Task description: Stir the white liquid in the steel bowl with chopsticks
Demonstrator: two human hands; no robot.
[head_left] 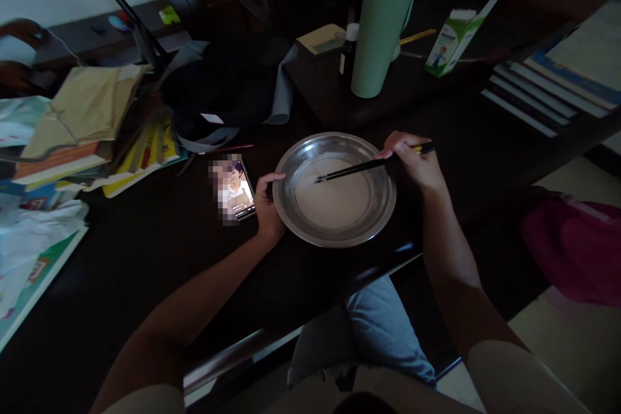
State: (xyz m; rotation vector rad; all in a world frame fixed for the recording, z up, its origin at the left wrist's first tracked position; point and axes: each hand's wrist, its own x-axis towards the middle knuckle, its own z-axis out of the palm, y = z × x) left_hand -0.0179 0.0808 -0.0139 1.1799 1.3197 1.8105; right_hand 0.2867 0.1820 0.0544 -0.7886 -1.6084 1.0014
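Note:
A round metal bowl point(334, 240) stands on the dark table in front of me. Inside it lies a pale, whitish liquid point(334, 204). My left hand point(269, 207) grips the bowl's left rim, thumb over the edge and the other fingers hidden below. Held in my right hand point(414, 160), a pair of black chopsticks point(359, 168) slants down to the left over the bowl. Their tips meet the liquid near its middle. Just left of my left hand, a phone point(240, 191) with a lit screen lies on the table.
Behind the bowl stand a tall green cylinder point(385, 26), a dark bottle point(347, 55) with a white cap and an opened green-and-white box point(451, 42). Books point(533, 90) are stacked at right, papers and books point(82, 116) at left. A black bag point(223, 84) lies behind the phone.

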